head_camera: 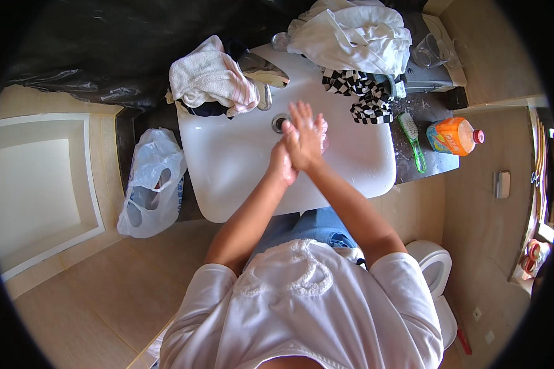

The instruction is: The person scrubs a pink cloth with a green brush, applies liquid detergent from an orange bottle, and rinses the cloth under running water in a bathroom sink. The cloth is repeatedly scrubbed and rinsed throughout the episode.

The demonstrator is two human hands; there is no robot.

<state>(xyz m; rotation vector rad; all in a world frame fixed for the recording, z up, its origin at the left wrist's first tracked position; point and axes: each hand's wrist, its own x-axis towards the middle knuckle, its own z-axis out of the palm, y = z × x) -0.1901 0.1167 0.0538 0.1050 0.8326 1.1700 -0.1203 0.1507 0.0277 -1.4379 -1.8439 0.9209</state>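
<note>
Over the white washbasin [226, 170], my two hands are pressed together, wet and with what looks like lather. My right hand [306, 140] lies on top, its fingers stretched toward the tap. Beneath it is my left hand [284, 161], partly covered, with pinkish fingertips showing past the right hand's edge. No object shows between the palms, though that space is hidden. Just beyond the hands sits the drain [280, 122]. A chrome tap [264, 76] stands at the basin's back, where no running water can be made out.
A striped white towel [207, 78] lies left of the tap. At back right are white cloth [351, 37] and black-and-white checkered fabric [371, 110]. A green-handled brush [412, 140] and an orange drink bottle [452, 136] lie right; a plastic bag [152, 184] sits left. Behind me is a toilet [436, 270].
</note>
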